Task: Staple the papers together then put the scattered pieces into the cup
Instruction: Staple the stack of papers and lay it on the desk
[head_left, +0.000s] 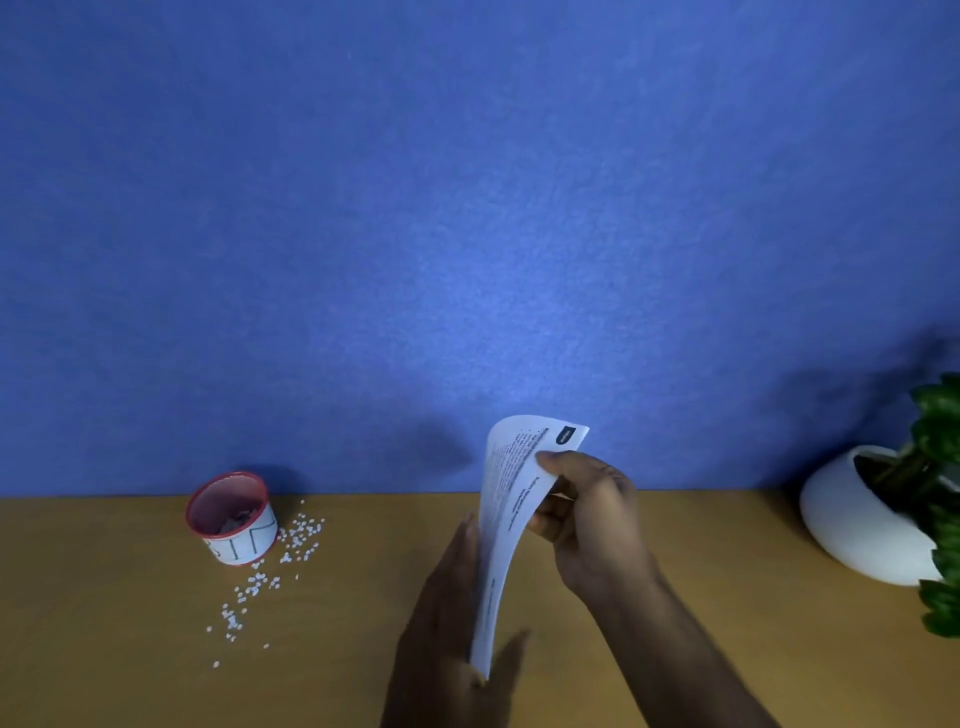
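Holding the papers (511, 525) upright above the desk (104, 649) — right hand (592, 514) pinching the top edge, left hand (452, 613) flat against the back — I see no stapler, and the white pieces (270, 571) lie scattered beside the cup (234, 517) — nothing done.

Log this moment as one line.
papers: upright, both hands | left hand: flat behind | right hand: pinching top | pieces: scattered by cup
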